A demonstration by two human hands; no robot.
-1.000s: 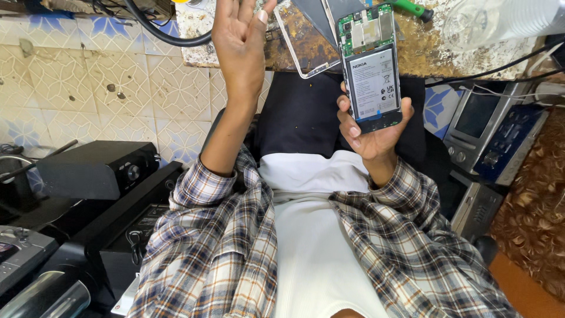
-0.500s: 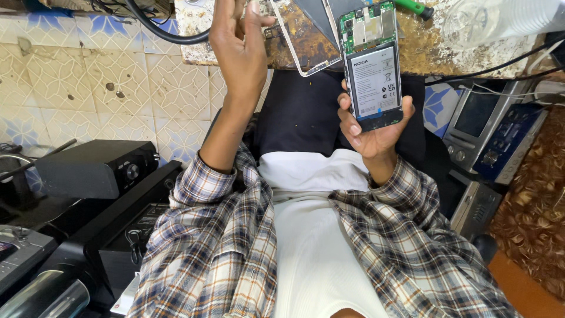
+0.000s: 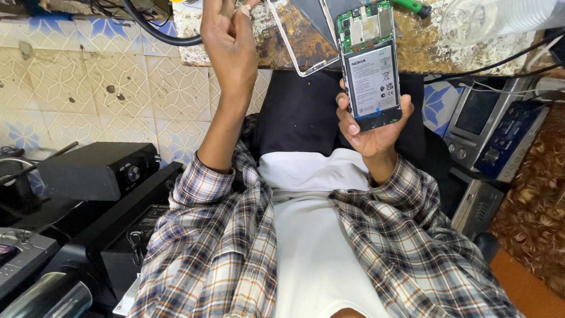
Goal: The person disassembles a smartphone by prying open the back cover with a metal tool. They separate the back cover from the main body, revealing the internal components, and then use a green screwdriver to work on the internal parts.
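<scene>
The right hand (image 3: 376, 126) is raised in front of the worn workbench (image 3: 424, 44), fingers clamped round the lower end of an opened phone (image 3: 372, 65). The phone's long axis runs nearly upright, green circuit board toward the bench, battery facing the camera. Left of the phone, the left hand (image 3: 226, 38) is lifted, fingers loosely together, holding nothing I can make out. A clear plastic container (image 3: 494, 17) lies on the bench to the right of the phone, contents unclear.

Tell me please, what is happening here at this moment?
A person in a checked shirt holds an opened phone in the right hand, its back cover off, battery and circuit board showing. The left hand is raised toward the worn workbench, fingertips out of view. A screwdriver with a green handle lies on the bench.
</scene>
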